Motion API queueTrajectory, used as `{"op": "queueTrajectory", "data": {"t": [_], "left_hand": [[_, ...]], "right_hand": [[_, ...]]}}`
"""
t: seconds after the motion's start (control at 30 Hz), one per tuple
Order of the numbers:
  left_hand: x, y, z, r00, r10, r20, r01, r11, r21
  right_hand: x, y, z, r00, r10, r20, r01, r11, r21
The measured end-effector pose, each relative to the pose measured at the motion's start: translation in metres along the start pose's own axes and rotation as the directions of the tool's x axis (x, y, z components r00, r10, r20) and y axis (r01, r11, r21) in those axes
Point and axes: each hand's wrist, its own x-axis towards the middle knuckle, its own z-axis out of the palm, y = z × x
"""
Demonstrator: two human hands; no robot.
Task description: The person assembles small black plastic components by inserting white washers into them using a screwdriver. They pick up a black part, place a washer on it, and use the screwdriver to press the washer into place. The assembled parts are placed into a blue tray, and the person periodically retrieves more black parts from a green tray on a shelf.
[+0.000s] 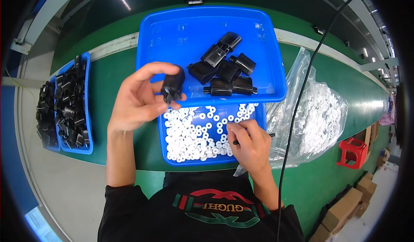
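My left hand (142,97) is closed around a black plastic housing (173,83), raised at the near left corner of a large blue tray (161,52). Several similar black housings (228,71) lie grouped in that tray's right half. My right hand (250,145) is pinched on a thin black stick (271,135), whose tip is hidden by the fingers. It hovers over a lower blue tray (163,149) of small white rings (183,134). These rings are heaped thickly at the left and scattered singly toward the right.
To the left stand blue bins (89,108) full of black parts. A clear plastic bag (315,121) of white rings lies at the right, with a black cable (297,95) hanging across in front. Beyond are a red stool (352,152) and cardboard boxes (343,207).
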Motion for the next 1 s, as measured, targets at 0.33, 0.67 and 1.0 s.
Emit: {"op": "queueTrajectory", "data": {"t": [0.33, 0.67, 1.0], "left_hand": [[-0.013, -0.021, 0.032, 0.974, 0.228, -0.002, -0.227, 0.968, 0.107], [-0.014, -0.016, 0.043, 0.945, 0.278, 0.174, -0.326, 0.854, 0.405], [-0.017, -0.022, 0.047, 0.965, 0.242, 0.105, -0.263, 0.919, 0.293]], "right_hand": [[0.025, -0.021, -0.018, 0.997, 0.069, -0.024, -0.065, 0.991, 0.12], [0.054, -0.048, -0.037, 0.986, 0.114, 0.119, -0.16, 0.833, 0.529], [0.053, -0.049, -0.015, 0.999, 0.025, 0.032, -0.037, 0.877, 0.479]]}}
